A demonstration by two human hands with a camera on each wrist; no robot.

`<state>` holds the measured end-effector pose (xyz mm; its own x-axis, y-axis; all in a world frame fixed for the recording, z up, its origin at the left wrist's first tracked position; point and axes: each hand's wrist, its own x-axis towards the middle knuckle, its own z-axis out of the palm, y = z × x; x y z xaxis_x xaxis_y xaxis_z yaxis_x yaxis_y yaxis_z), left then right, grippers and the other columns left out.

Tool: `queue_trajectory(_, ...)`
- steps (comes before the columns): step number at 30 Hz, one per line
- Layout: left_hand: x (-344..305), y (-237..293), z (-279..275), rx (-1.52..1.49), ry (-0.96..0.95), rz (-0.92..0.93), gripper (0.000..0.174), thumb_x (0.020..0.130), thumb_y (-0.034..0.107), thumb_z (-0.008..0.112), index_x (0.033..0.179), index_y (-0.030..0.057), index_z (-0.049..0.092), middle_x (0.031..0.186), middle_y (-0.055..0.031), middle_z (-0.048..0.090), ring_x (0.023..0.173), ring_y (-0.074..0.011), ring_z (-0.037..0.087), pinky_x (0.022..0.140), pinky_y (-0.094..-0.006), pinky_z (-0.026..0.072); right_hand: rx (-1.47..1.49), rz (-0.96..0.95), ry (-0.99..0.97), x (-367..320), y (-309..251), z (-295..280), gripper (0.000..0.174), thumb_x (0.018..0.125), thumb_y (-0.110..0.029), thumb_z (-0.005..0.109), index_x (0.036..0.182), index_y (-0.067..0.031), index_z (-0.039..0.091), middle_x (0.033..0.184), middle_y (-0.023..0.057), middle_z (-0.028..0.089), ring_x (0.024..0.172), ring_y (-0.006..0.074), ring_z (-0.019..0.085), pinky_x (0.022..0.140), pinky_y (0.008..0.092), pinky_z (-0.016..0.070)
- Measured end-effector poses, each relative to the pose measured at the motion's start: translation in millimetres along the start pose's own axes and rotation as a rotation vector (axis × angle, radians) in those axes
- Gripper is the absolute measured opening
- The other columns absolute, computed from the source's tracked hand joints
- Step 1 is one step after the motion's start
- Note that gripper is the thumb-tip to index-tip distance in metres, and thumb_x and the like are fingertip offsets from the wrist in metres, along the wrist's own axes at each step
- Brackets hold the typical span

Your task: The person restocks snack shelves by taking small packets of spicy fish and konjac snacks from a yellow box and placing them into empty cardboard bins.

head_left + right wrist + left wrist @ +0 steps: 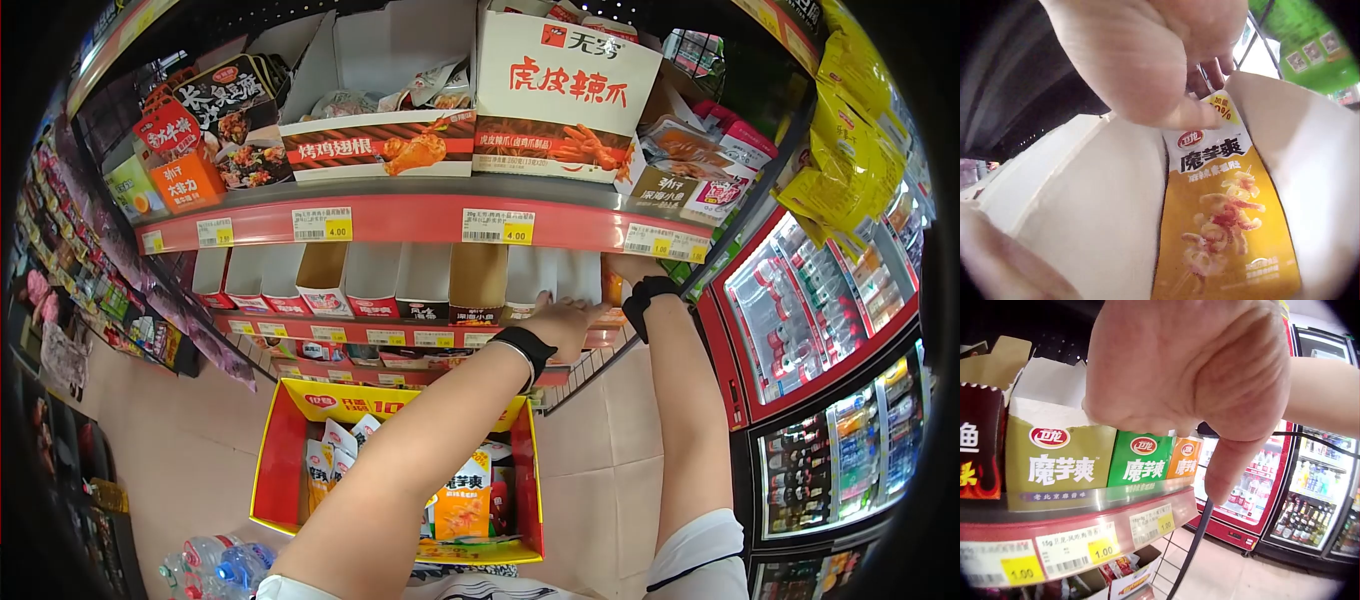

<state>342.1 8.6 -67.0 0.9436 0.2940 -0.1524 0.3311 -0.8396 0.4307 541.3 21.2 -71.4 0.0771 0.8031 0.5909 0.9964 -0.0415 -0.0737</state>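
Note:
My right hand (1147, 56) reaches into an open white box on the shelf below the top one. Its thumb and fingers pinch the top of an orange-and-white konjac snack packet (1229, 219), which stands upright between the pale box walls (1097, 206). In the head view the upper shelf partly covers this right hand (630, 268). My left hand (560, 328) lies across the fronts of the boxes just to the left, fingers stretched toward the right end. In the left wrist view, the left hand (1191, 369) is over the green box (1141, 459) and orange box (1185, 459), thumb pointing down.
A yellow-and-red carton (530, 480) with snack packets sits below my arms. The upper shelf edge (400, 229) with price tags overhangs the hands. Drink fridges (800, 300) stand at the right, yellow bags (845, 130) hang there, and bottles (215, 565) are at lower left.

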Motion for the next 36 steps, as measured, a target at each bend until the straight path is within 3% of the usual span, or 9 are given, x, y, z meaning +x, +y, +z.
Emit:
queue_trajectory(4,1,0,0,-0.007,0.012,-0.003,0.094,0.058,0.003,0.058,0.145,0.0178,0.024,0.136,-0.0087,0.042,0.128,-0.0252,0.038,0.102,-0.0574,0.0214,-0.034,-0.011,0.014,-6,11,-3,0.021,0.08,-0.014,0.055,0.097,-0.0035,0.061,0.099,0.0195,0.062,0.093,0.0352,0.059,0.082,0.0437,0.0456)
queue_trajectory(6,2,0,-3,0.04,-0.073,-0.021,0.095,0.067,0.02,0.068,0.147,0.0192,0.016,0.143,-0.0105,0.036,0.132,-0.0256,0.033,0.102,-0.0546,0.0218,-0.051,-0.017,0.02,-10,18,-5,0.021,0.08,-0.014,0.055,0.097,-0.0035,0.061,0.098,0.0196,0.062,0.092,0.0352,0.059,0.082,0.0436,0.0457)
queue_trajectory(9,1,2,-4,0.052,-0.075,-0.022,0.096,0.067,0.021,0.069,0.147,0.0191,0.015,0.143,-0.0105,0.036,0.132,-0.0255,0.033,0.102,-0.0542,0.0222,-0.074,-0.022,0.026,-14,20,-9,0.021,0.08,-0.014,0.055,0.097,-0.0034,0.061,0.098,0.0196,0.062,0.092,0.0351,0.059,0.081,0.0436,0.0459)
queue_trajectory(14,0,4,-4,0.072,-0.086,-0.037,0.097,0.067,0.022,0.069,0.147,0.0189,0.015,0.143,-0.0107,0.036,0.133,-0.0256,0.032,0.102,-0.0537,0.0225,-0.31,-0.128,0.07,-22,9,-19,0.018,0.074,-0.008,0.055,0.087,-0.0004,0.064,0.086,0.0197,0.064,0.083,0.0363,0.061,0.079,0.0458,0.0465)
queue_trajectory(20,1,3,0,0.079,-0.05,-0.033,0.097,0.065,0.023,0.069,0.147,0.0186,0.016,0.14,-0.0112,0.038,0.132,-0.0258,0.033,0.101,-0.0533,0.0236,-0.237,-0.159,-0.052,-18,-3,-29,0.017,0.072,-0.008,0.056,0.085,0.0004,0.064,0.084,0.0211,0.063,0.081,0.0362,0.062,0.074,0.0475,0.0474)
queue_trajectory(28,7,-3,7,0.042,-0.032,-0.009,0.099,0.061,0.019,0.068,0.146,0.0175,0.017,0.134,-0.0122,0.043,0.128,-0.0281,0.036,0.099,-0.0543,0.0234,-0.202,-0.153,0.031,2,-3,-19,0.018,0.073,-0.008,0.055,0.087,-0.0001,0.064,0.087,0.0209,0.063,0.083,0.0361,0.061,0.076,0.0471,0.0471)
queue_trajectory(36,4,0,3,0.039,-0.033,-0.014,0.099,0.06,0.016,0.067,0.146,0.0219,0.017,0.137,-0.0109,0.041,0.129,-0.027,0.036,0.098,-0.0526,0.0236,-0.176,-0.119,0.07,10,-2,-6,0.019,0.075,-0.007,0.054,0.09,-0.0007,0.063,0.09,0.0206,0.063,0.087,0.0361,0.061,0.078,0.0467,0.0467)
